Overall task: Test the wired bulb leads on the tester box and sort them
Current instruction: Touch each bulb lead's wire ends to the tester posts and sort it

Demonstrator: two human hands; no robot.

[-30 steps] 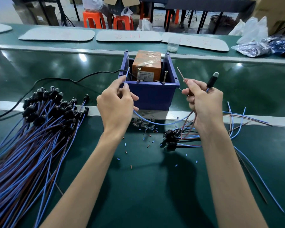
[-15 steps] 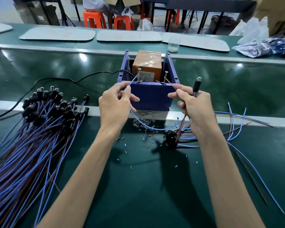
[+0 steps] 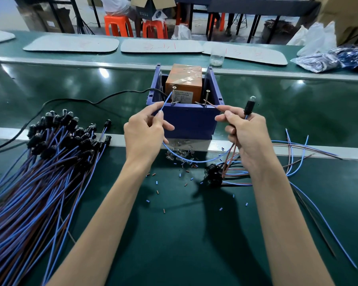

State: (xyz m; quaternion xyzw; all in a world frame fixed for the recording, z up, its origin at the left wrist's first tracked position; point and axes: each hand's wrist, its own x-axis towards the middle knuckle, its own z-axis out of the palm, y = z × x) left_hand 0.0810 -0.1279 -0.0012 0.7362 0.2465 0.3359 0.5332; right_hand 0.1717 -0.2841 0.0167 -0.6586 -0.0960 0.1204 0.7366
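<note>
Blue in the left hand [image 3: 145, 135], brown in the right hand [image 3: 246, 139]. Pinched the blue lead [image 3: 166, 101] between thumb and forefinger, tip raised to the left screw post [image 3: 173, 94] of the tester box [image 3: 190, 122]. Pinched the brown lead [image 3: 212, 105] the same way, tip brought to the foot of the right screw post [image 3: 207, 97]. Could not confirm true contact at either post. Gripped the bulb [image 3: 252, 98] as well, upright in its black holder between curled right fingers, just right of the box. Could not tell lit from unlit.

Risked, on this reading, a false reject: a bare end stopping just short of its post, or sliding off the thin shank, would have meant a dark bulb and a good lead sorted as bad. Risked a short too, by letting the two bare ends meet or by bridging both posts. Might also have snagged the slack blue loop sagging below the hands on the small cluster of leads [image 3: 213, 174] near the right wrist, dragging them toward the loose glass bulbs [image 3: 178, 154]. Might have muddled the sorting, given the big bundle [image 3: 50, 162] lying well to the left and only a few leads on the right.

Held both forearms stretched forward over the green table [image 3: 174, 234], wrists lifted, hands level with the box's front wall, one at each side. Kept the left palm turned inward, spare fingers loosely curled. Kept the right hand closed almost to a fist round holder and wire.
</note>
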